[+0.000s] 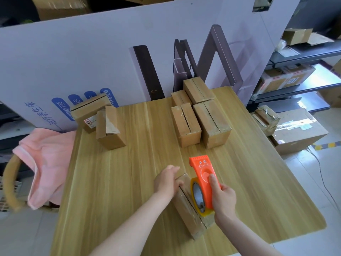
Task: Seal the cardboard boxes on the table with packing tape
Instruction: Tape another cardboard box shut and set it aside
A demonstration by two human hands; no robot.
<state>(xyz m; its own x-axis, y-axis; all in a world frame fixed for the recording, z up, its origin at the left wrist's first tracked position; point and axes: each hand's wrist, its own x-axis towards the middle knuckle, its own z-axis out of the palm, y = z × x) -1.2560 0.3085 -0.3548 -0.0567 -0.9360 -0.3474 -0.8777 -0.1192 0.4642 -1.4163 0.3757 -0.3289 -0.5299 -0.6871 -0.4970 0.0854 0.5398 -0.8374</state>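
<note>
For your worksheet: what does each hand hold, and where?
Right hand: tape dispenser, by its orange handle. Left hand: box, at its far end.

A long brown near box (186,214) lies at the front of the surface (120,182), seam up. An orange tape dispenser (204,179) with a yellowish tape roll (196,195) rests on its top. Four closed boxes (212,122) cluster far right, touching; two boxes (108,128) stand tilted far left.
</note>
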